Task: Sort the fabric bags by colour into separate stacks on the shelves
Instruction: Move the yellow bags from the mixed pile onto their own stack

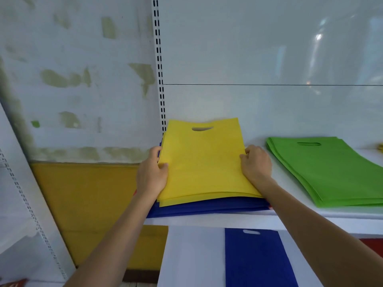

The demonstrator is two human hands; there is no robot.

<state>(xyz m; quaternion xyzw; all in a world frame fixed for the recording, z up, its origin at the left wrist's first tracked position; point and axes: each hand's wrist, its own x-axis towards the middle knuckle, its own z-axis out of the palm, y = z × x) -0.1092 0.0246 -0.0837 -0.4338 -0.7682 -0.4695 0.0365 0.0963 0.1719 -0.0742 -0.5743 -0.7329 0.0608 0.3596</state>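
A bundle of yellow fabric bags (204, 160) lies on top of a pile of dark blue bags (209, 208) at the left end of the white shelf (259, 219). My left hand (152, 172) grips the yellow bundle's left edge, thumb on top. At the bundle's right edge my right hand (256, 163) holds on in the same way. To the right on this shelf sits a stack of green bags (329, 170). A single blue bag (258, 258) lies flat on the lower shelf (192, 255).
A slotted white upright (159, 65) rises behind the pile's left side, with a white back panel (269, 48) to its right. A patchy wall with a yellow lower band (87, 199) stands to the left. A scrap of yellow (380, 146) shows at the far right edge.
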